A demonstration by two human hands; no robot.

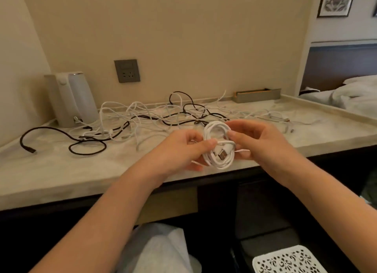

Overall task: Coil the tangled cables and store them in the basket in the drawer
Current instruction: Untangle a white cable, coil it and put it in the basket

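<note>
Left hand [179,150] and right hand [259,142] meet, fingers curled, pinching the white cable coil [221,165].

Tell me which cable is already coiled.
The white cable gripped between the left hand and right hand; the other cables lie tangled on the counter behind it.

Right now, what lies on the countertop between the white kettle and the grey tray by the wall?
In the head view, a tangle of white and black cables lies between the kettle and the grey tray.
</note>
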